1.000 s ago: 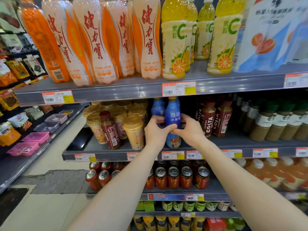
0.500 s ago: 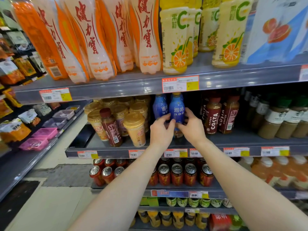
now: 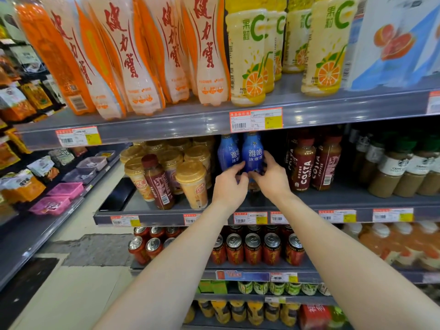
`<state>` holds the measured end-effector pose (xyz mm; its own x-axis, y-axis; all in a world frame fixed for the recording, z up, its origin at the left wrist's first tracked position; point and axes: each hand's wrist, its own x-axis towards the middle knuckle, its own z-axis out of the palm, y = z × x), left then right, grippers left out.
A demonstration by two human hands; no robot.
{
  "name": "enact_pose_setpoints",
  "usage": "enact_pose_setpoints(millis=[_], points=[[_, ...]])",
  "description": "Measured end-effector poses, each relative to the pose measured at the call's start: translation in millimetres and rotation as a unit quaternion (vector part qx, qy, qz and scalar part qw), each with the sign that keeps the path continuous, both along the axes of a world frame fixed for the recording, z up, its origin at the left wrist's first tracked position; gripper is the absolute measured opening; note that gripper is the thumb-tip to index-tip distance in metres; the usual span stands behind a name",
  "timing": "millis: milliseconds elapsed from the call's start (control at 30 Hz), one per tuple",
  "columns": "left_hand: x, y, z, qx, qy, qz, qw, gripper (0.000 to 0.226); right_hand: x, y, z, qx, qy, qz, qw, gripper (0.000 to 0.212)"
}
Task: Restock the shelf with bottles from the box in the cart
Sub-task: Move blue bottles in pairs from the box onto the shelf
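Observation:
A blue coffee bottle (image 3: 252, 154) with white characters stands upright on the grey middle shelf (image 3: 333, 201), in front of its row. My left hand (image 3: 229, 186) and my right hand (image 3: 270, 178) wrap its lower half from either side, fingertips nearly meeting in front. A second blue bottle (image 3: 228, 152) stands just left of it, touching or almost touching. The box and the cart are out of view.
Dark red Costa coffee bottles (image 3: 303, 164) stand right of the blue ones, gold-lidded milk-tea cups (image 3: 192, 182) and a tilted brown coffee bottle (image 3: 158, 183) to the left. The upper shelf edge with price tags (image 3: 256, 119) hangs just above the bottle caps. Red cans (image 3: 253, 248) fill the shelf below.
Both hands have pushed the blue bottle further back onto the shelf, beside the other blue bottle. The view has moved closer to the shelf.

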<state>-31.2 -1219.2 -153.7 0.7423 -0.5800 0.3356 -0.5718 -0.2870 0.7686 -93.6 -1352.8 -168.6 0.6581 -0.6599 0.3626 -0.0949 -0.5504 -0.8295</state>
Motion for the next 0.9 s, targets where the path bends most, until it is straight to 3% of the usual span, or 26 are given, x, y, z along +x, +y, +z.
enact_pose_setpoints(millis=[200,367,567,900], points=[[-1.1,11.9,1.8,0.019,0.021,0.029,0.999,0.03,-2.1,-0.4,4.9,-0.002,0.043,-0.002,0.999,0.07],[-4.4,28.9,1.5,0.129,-0.027,0.055,0.99,0.032,-4.6,-1.2,6.1,0.016,0.129,-0.04,0.991,0.07],[-21.5,50.1,5.0,0.254,-0.165,0.034,0.953,0.035,-29.8,14.0,4.5,0.003,0.226,-0.041,0.973,0.048],[-85.5,111.8,-14.0,0.324,-0.291,-0.033,0.9,0.03,-145.7,84.8,-3.9,-0.096,0.304,-0.069,0.945,0.049]])
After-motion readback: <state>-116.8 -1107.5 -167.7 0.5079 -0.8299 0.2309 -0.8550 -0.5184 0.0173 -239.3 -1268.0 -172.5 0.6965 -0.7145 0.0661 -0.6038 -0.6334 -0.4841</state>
